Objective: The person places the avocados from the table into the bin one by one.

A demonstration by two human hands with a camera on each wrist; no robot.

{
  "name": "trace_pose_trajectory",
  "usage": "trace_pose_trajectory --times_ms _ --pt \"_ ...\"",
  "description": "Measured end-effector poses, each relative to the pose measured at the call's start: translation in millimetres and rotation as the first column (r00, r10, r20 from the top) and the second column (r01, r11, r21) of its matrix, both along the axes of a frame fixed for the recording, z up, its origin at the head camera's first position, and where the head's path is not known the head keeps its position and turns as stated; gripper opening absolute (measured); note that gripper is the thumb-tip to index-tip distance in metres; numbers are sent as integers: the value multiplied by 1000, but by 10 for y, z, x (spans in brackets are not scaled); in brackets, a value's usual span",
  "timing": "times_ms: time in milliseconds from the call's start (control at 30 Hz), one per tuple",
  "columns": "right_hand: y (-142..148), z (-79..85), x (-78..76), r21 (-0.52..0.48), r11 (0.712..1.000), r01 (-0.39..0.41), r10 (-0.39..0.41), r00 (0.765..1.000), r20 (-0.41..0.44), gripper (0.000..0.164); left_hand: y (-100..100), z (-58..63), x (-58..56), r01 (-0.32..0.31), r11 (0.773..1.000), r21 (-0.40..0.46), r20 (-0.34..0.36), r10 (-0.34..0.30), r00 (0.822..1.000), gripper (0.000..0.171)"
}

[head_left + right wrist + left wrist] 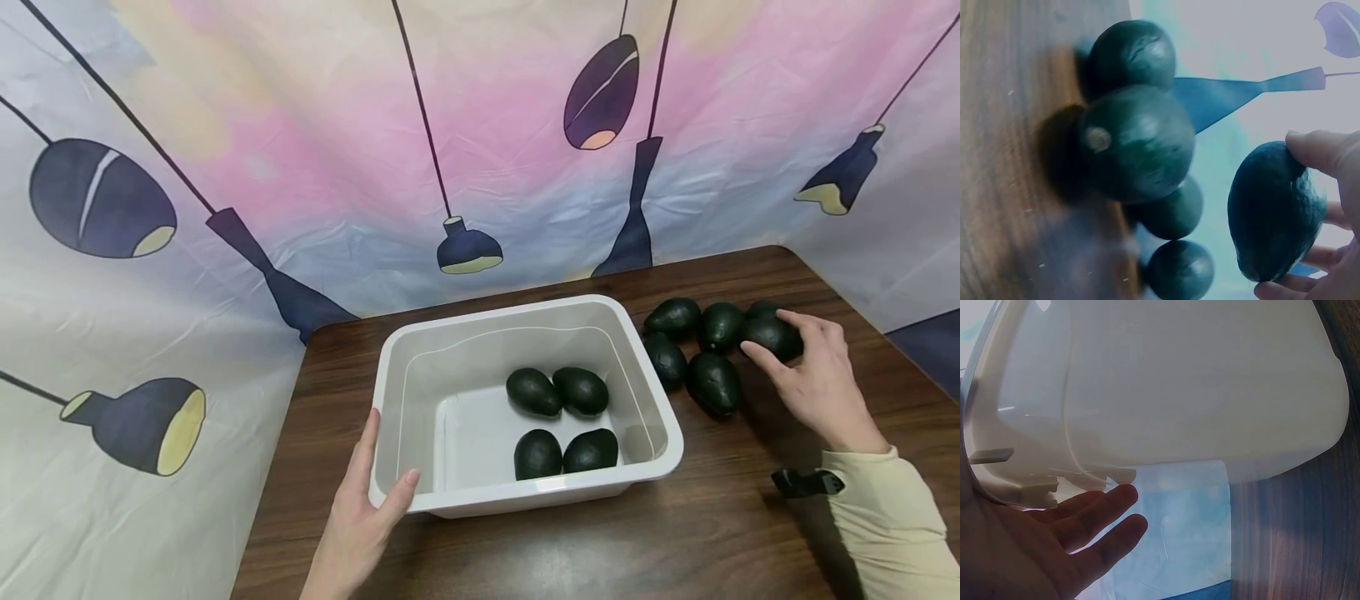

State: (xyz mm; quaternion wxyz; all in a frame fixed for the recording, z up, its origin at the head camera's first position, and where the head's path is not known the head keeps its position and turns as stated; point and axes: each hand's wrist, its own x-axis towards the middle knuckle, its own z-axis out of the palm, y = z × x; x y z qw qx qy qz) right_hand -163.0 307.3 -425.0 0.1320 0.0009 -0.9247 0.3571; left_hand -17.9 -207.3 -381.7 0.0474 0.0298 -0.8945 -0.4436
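Dark green, one avocado [776, 337] is being pinched by the right hand [823, 385].
Thumb and fingers are gripping it, parted by its width, between two and three o'clock from the white bin [468, 437]. Five loose avocados [714, 385] are lying on the wooden table [712, 517] in that same direction, and four binned avocados [582, 392] are lying inside, towards three o'clock. At the bin's eight o'clock, the left hand [360, 504] is spanning the rim's corner, fingers extended and thumb spread wide.
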Motion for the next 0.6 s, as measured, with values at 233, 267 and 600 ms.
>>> trace_pose_trajectory --times_ms 233,267,600 --pt "-78 158 48 -17 999 -29 27 997 -67 69 -4 1 3 -2 1000 -3 6 2 1000 80" --pt "-92 181 58 -20 999 -32 31 997 -74 69 -5 2 3 -3 1000 -2 7 3 1000 80" --pt "-279 379 144 -28 997 -76 69 980 -186 66 5 14 1 3 1000 23 10 -4 1000 80"
